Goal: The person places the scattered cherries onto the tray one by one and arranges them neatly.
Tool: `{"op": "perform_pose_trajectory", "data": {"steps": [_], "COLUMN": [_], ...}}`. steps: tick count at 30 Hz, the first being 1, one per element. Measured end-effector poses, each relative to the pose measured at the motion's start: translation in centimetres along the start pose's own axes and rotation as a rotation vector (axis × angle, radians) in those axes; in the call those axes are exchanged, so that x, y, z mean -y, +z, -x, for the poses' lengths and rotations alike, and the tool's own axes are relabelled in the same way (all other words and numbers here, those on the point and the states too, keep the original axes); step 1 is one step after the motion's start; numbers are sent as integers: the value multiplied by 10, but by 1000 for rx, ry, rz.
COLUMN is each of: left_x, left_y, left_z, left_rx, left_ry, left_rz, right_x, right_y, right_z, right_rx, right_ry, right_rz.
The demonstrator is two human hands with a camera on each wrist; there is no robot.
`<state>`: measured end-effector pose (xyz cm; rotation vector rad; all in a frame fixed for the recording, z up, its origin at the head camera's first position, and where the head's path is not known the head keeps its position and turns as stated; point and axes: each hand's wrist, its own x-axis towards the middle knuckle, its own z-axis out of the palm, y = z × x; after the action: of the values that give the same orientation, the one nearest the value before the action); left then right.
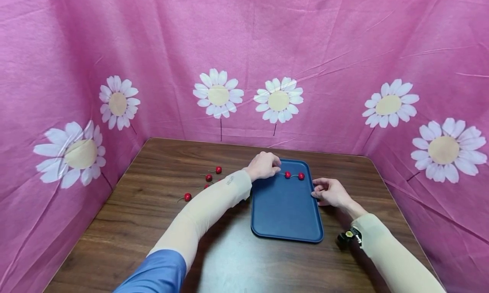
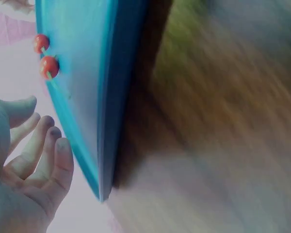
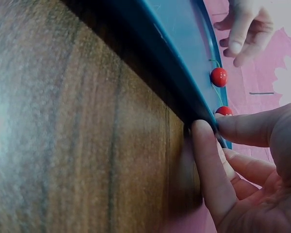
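A dark blue rectangular tray (image 1: 287, 208) lies on the table, with two red cherries (image 1: 294, 175) near its far end, green stems on them. Over the tray's far left corner hovers my left hand (image 1: 263, 164), fingers loosely bent. Nothing sits between those fingers in the left wrist view, where the hand (image 2: 31, 165) is apart from both cherries (image 2: 49, 67). At the tray's right side my right hand (image 1: 331, 192) pinches the rim, thumb and index finger (image 3: 208, 165) meeting on it in the right wrist view.
Several more stemmed cherries (image 1: 208, 178) lie on the wooden table (image 1: 153, 225) left of the tray, some partly hidden by the left forearm. A pink cloth (image 1: 244, 38) with white daisies hangs around the table's back and sides.
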<state>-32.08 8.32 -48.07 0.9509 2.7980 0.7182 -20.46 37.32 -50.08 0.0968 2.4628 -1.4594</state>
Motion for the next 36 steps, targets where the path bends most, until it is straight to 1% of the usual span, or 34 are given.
{"op": "perform_pose_trajectory", "data": {"steps": [4,9,14,17,26,32,36], "left_x": [10,23,39,46,70,88,100], "left_y": [-10,-25,-42,-52,-82,-102,-111], "left_z": [5,14,24,33,56,71,84], "left_rx": [-22,-45,-56,-60,-58,-81,-91], "left_ry": [7,3,28,35,20,11,-11], "left_rz": [31,103,138,155,206,221,225], "right_x": [-1,-2,0,2,3,2,2], "right_y": [0,0,0,1,2,1,0], "right_z": [-1,-2,-2,-1,-1,-1,-2], "right_rx": [1,-4,0,4,6,3,7], "right_ry": [-3,1,3,-1,-5,-3,1], "right_rz": [5,12,14,15,18,13,11]}}
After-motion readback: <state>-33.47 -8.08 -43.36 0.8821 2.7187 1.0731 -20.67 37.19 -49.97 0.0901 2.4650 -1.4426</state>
